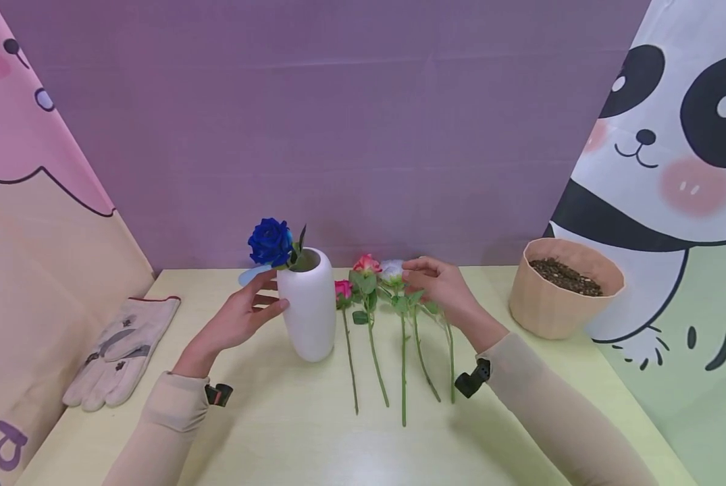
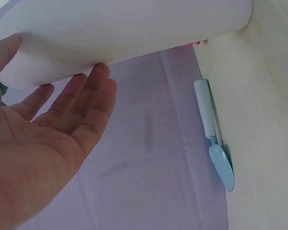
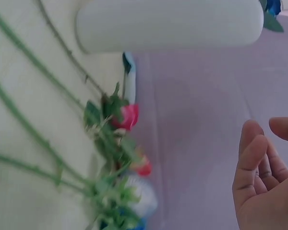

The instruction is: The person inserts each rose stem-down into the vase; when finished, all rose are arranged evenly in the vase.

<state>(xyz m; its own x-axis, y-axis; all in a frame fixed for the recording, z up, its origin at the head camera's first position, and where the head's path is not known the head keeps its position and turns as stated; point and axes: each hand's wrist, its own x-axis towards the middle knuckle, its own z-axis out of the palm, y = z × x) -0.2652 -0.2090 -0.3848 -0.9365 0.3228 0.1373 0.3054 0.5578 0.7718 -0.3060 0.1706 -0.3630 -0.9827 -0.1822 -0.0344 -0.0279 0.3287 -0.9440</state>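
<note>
My left hand (image 1: 241, 320) holds the left side of a white vase (image 1: 310, 314), thumb on its front and fingers toward its back. The vase stands on the table with a blue rose (image 1: 270, 241) leaning out of its mouth to the left. My right hand (image 1: 438, 287) hovers over the heads of several flowers lying to the vase's right, its fingers loosely bent with nothing between them in the right wrist view. Among those flowers are a pink rose (image 1: 343, 290), a red-and-pink rose (image 1: 367, 264) and a whitish rose (image 1: 392, 271); their green stems point toward me.
A tan pot (image 1: 541, 310) of dark soil stands at the right. Pale gardening gloves (image 1: 125, 354) lie at the left edge. Behind the vase, a light blue trowel (image 2: 222, 165) with a white handle lies by the purple backdrop (image 1: 350, 135).
</note>
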